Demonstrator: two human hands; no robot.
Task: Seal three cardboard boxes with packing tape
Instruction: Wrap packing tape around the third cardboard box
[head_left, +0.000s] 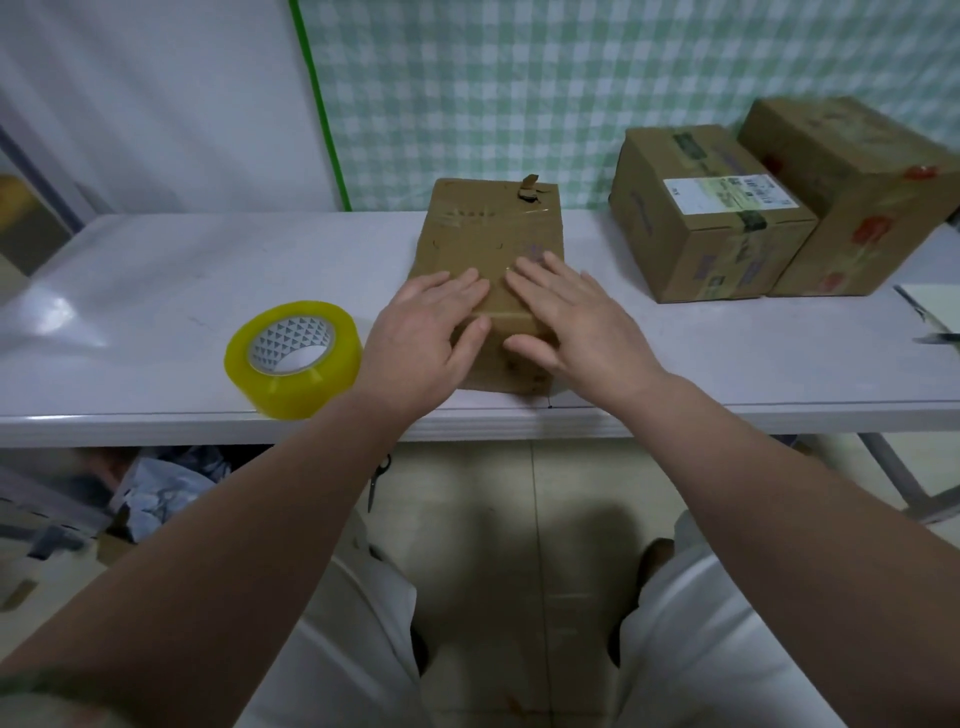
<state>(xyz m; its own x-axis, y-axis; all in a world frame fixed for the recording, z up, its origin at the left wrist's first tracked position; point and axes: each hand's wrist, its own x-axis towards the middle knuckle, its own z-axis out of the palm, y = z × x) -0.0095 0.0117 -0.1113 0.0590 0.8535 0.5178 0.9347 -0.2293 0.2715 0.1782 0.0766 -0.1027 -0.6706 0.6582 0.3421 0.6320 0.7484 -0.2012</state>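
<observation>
A brown cardboard box (491, 228) stands in the middle of the white table (156, 291), its top covered with clear tape. My left hand (423, 332) and my right hand (571, 322) lie flat on the near end of its top, fingers spread, thumbs over the front edge. A yellowish roll of packing tape (293, 358) lies flat on the table to the left of the box, near the front edge. Two more cardboard boxes stand at the back right: one with a white label (711, 218) and a larger one (857, 197) beside it.
Scissors (378, 480) lie on the floor under the table, beside crumpled packaging (166, 488). A white sheet and a dark tool (935, 332) sit at the table's right edge. A green checked curtain (519, 78) hangs behind.
</observation>
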